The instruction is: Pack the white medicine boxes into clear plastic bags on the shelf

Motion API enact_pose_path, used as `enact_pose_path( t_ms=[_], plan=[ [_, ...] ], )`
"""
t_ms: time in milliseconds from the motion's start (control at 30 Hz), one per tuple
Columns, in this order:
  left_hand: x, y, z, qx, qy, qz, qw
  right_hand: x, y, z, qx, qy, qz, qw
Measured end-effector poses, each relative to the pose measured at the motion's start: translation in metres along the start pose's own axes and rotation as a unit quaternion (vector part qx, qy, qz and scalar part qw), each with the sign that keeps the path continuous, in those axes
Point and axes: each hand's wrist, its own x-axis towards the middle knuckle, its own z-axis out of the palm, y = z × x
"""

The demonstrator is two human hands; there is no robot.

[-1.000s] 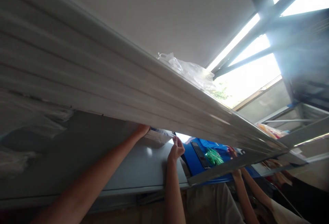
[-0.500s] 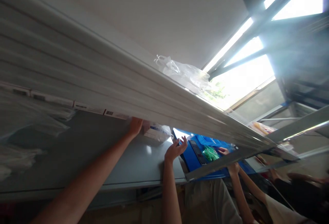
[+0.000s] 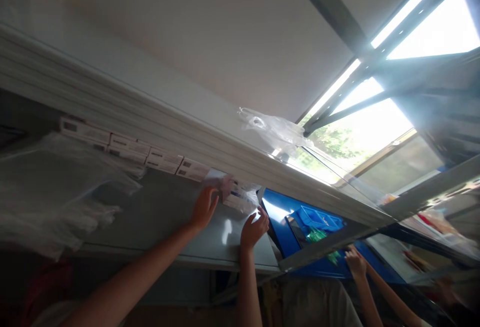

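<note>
Clear plastic bag (image 3: pixel 243 200) lies beside left hand (image 3: pixel 204 209), just beyond right hand (image 3: pixel 255 228).

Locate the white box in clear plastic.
Head view, just below centre: the white box in clear plastic lies on the grey shelf, near the left hand and right hand.

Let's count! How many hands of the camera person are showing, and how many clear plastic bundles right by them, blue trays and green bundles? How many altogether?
Camera person's hands: 2 (left hand, right hand)
Clear plastic bundle by those hands: 1
Blue tray: 1
Green bundle, partly hidden: 1
Total: 5
</note>
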Motion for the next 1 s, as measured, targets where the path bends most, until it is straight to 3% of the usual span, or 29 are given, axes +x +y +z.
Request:
enact_pose_path(
  t_ms=[100,167,333,533,700,767,833,933,1000],
  plan=[
    [-0.028,0.003,-0.007,-0.04,0.087,-0.06,0.994,-0.018,-0.016,-0.007,0.019,-0.051,-0.05,0.997],
    [-0.046,0.001,-0.013,-0.083,0.112,-0.091,0.986,-0.03,-0.033,-0.013,0.045,-0.095,-0.081,0.991],
    [-0.092,-0.008,-0.053,-0.147,0.115,-0.15,0.971,-0.066,-0.102,-0.029,0.127,-0.198,-0.128,0.963],
    [-0.149,-0.01,-0.153,-0.073,0.116,-0.078,0.987,-0.123,-0.213,-0.034,0.202,-0.352,-0.167,0.898],
    [-0.173,-0.042,-0.251,0.126,0.166,-0.095,0.974,-0.146,-0.293,-0.032,0.272,-0.39,-0.173,0.862],
    [-0.173,-0.06,-0.282,0.218,0.148,-0.138,0.955,-0.148,-0.314,-0.03,0.284,-0.396,-0.171,0.856],
    [-0.169,-0.076,-0.302,0.289,0.082,-0.191,0.934,-0.149,-0.329,-0.029,0.289,-0.402,-0.17,0.852],
    [-0.163,-0.093,-0.313,0.333,-0.028,-0.246,0.91,-0.151,-0.338,-0.027,0.295,-0.412,-0.168,0.845],
    [-0.159,-0.1,-0.313,0.332,-0.055,-0.251,0.908,-0.152,-0.335,-0.024,0.295,-0.417,-0.165,0.844]
  ],
)
